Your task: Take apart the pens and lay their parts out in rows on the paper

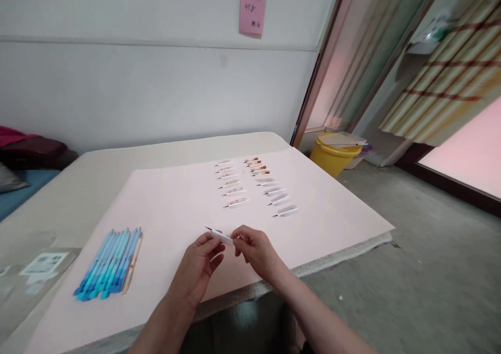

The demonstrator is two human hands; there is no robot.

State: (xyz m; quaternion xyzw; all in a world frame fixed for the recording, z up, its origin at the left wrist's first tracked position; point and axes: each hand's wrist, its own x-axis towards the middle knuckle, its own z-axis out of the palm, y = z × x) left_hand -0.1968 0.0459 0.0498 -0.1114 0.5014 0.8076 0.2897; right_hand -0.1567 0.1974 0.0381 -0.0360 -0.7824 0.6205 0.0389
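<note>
Because the white pen part (222,236) I am holding is slim and straight, I judge it light and stiff, probably smooth enough to slip, with the thin dark tip its most fragile spot; the barrel seems the safest place to take hold. It is above the pink sheet (168,202), towards seven o'clock from the middle of my view, tip pointing to ten. My left hand (201,257) pinches the barrel lightly, thumb and fingertips almost together, the lower fingers loosely curled. My right hand (254,247) grasps the tail end at four o'clock, thumb and forefinger closed around it. From my grip, pink-marked pen parts (236,202) lie towards one o'clock, and blue pens (106,268) between eight and nine.
</note>
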